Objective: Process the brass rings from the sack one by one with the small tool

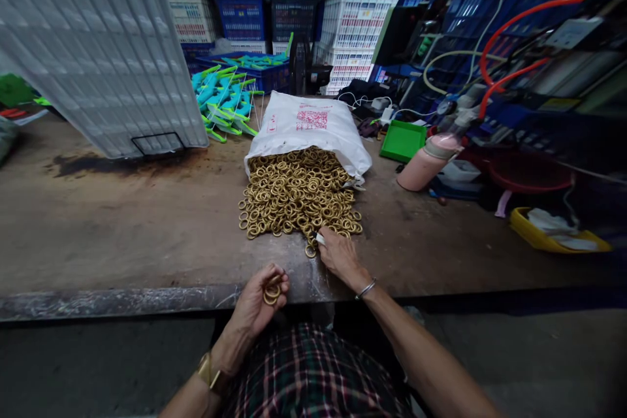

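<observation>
dim, bright upper right, blurred edges

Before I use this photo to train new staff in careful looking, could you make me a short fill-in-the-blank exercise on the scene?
1. A pile of gold-coloured rings spills from the white sack, whose printing is ____.
2. The person's hand that is held apart from the pile, with a few rings in it, is the ____ one.
3. The tray nearest the sack is ____.
4. The bracelet is on the person's ____ wrist.

Missing words: red; left; green; right.
</observation>
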`<state>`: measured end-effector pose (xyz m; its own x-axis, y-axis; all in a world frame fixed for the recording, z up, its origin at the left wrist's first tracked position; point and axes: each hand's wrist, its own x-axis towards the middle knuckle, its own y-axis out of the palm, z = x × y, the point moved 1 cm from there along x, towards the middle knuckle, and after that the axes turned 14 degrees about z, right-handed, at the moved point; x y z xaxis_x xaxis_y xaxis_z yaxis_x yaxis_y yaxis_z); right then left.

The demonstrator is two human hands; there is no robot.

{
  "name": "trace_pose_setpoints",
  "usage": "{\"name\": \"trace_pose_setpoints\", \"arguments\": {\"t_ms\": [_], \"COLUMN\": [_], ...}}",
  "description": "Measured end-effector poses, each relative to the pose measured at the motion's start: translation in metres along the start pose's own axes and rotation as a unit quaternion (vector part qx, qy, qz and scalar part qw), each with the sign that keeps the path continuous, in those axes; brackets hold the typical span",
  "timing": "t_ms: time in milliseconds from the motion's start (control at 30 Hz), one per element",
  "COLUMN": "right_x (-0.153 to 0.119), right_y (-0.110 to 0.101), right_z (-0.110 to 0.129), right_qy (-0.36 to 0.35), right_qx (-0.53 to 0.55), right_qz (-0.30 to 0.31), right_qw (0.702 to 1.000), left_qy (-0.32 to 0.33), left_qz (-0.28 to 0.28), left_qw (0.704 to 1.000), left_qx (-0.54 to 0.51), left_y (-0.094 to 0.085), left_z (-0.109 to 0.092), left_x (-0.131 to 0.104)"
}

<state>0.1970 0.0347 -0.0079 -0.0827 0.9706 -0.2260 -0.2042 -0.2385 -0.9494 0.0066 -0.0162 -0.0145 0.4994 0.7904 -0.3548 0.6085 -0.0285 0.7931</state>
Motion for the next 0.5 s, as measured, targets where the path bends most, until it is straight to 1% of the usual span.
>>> {"name": "trace_pose_setpoints", "arguments": {"t_ms": [167,267,333,400,500], "right_x": [-0.0038,-0.0046,-0.004,-0.0031,-0.0026], "right_y": [0.001,0.002,0.0027,0.0038,0.0059], "right_z": [0.0006,0.0037,0.0051,0.0052,0.0046], "right_qy": [-0.035,-0.02,-0.005,0.002,-0.008], "right_qx": [0.018,0.021,0.023,0.032,0.064], "right_qz": [0.003,0.0,-0.001,-0.005,-0.02], "right_qw": [0.999,1.0,1.0,0.999,0.998], "left_qy": [-0.007,-0.006,-0.003,0.001,0.003], "left_qz": [-0.026,-0.027,-0.019,0.0,0.021], "left_qw": [0.999,1.0,1.0,1.0,0.999], "left_qx": [-0.017,-0.011,-0.004,0.002,0.025], "left_y": [0.0002,0.0008,0.0015,0.0034,0.0086], "left_z": [0.0002,0.0002,0.0002,0.0005,0.0015], "left_x": [0.0046,0.0053,0.0051,0.005,0.0056]}}
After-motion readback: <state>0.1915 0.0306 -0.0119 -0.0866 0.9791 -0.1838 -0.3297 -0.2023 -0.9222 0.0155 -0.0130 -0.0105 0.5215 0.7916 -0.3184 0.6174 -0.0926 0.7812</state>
